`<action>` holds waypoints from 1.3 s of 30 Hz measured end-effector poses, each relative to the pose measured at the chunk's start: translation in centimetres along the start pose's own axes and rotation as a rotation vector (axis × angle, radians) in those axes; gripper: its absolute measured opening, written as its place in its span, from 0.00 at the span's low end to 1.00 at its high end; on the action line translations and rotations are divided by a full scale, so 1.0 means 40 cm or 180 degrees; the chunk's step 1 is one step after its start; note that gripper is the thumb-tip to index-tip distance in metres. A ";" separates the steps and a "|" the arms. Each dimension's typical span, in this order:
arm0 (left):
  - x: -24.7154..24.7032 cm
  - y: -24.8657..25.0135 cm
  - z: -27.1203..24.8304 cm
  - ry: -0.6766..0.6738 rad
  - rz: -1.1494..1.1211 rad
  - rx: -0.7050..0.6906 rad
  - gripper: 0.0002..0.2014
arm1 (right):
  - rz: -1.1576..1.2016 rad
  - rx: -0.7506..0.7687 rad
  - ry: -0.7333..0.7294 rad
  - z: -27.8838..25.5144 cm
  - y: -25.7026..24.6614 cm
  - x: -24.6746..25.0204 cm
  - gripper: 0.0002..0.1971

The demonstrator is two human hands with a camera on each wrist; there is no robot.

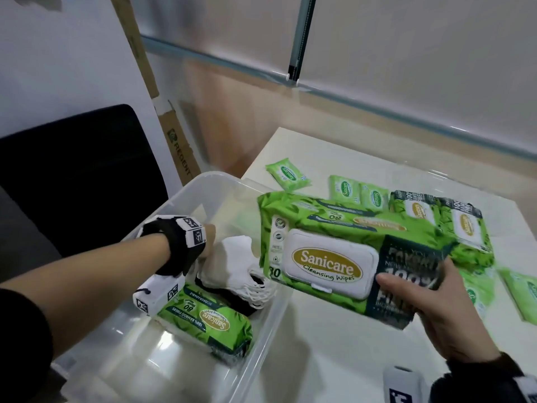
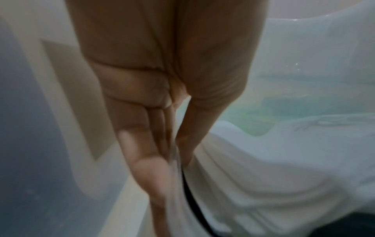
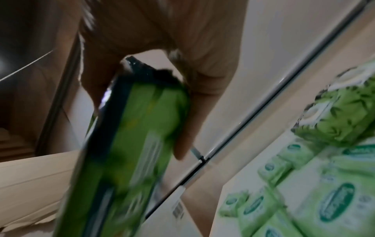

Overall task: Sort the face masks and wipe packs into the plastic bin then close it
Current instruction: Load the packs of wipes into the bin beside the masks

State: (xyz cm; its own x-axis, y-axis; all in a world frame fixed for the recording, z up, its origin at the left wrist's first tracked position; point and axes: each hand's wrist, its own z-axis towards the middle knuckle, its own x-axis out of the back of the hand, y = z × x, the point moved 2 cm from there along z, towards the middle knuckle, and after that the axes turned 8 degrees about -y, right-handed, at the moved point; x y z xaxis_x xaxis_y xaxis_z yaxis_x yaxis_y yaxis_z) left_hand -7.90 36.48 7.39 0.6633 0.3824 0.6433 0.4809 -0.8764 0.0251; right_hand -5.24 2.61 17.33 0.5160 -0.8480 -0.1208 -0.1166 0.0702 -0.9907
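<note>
Your right hand held the big green soft plastic pack of wipes with the white flip lid by its near dark end, thumb on top and fingers curled under. The pack hung in the air, over the right rim of the clear plastic bin. It looked squashy and a bit heavy, and its wrap looked slippery, so a wide hold across the end was likely best.

Your left hand was down inside the bin, at its far left side. Its fingers and thumb pinched the edge of the stack of white cloth face masks. Those looked soft and light and could flop apart.

Another green wipe pack lay flat at the near side of the bin, just beside the masks. There seemed to be open room at the right side of the bin, and the rim was the edge to clear.

On the white tabletop, two more big green packs and several small pale green packs waited toward the far and right edges.
</note>
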 end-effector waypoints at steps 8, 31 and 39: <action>0.064 0.013 -0.060 0.0361 0.0429 -0.0152 0.17 | 0.1035 -0.0642 0.0147 0.001 0.090 -0.018 0.28; 0.350 -0.216 -0.456 0.1198 -0.0722 -0.0178 0.09 | -0.1130 -0.0302 0.0063 0.230 -0.100 -0.246 0.16; 0.348 -0.207 -0.471 0.1048 -0.1411 -0.0454 0.06 | -0.2488 -0.0926 -0.0681 0.314 -0.013 -0.393 0.23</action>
State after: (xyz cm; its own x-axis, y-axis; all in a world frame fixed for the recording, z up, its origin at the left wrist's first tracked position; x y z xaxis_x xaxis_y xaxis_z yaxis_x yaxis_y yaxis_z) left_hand -13.46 43.54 30.57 0.1910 0.6313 0.7517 0.5752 -0.6925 0.4355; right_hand -2.65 22.49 18.94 0.6842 -0.4774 0.5512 0.1412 -0.6549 -0.7424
